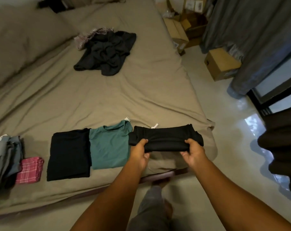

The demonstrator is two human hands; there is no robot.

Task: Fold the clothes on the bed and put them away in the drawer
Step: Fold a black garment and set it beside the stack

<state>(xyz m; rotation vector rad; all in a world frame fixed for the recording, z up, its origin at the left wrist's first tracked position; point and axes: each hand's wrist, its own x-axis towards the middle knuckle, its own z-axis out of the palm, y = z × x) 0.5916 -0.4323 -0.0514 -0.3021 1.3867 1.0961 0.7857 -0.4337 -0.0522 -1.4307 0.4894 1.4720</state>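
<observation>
Near the front right corner of the bed (pixel 108 100) we hold the black garment (pixel 166 139), already doubled into a long band. Left grip (pixel 140 152) and right grip (pixel 194 151) each clamp one end of its near edge, thumbs on top, fingers curled under. We judge that's to keep the layers even w/ no sag for the next fold. It sits just beside the teal shirt (pixel 109 147), prob. so it ends up next in the row w/ the folded black piece (pixel 69 154), the pink plaid item (pixel 29 170) and the grey stack (pixel 2 160). The fabric looks matte, soft and thin. Its right end is bunched, and a small white tag sticks out at the far edge. A dark unfolded pile (pixel 106 52) waits mid-bed. No drawer in view.
</observation>
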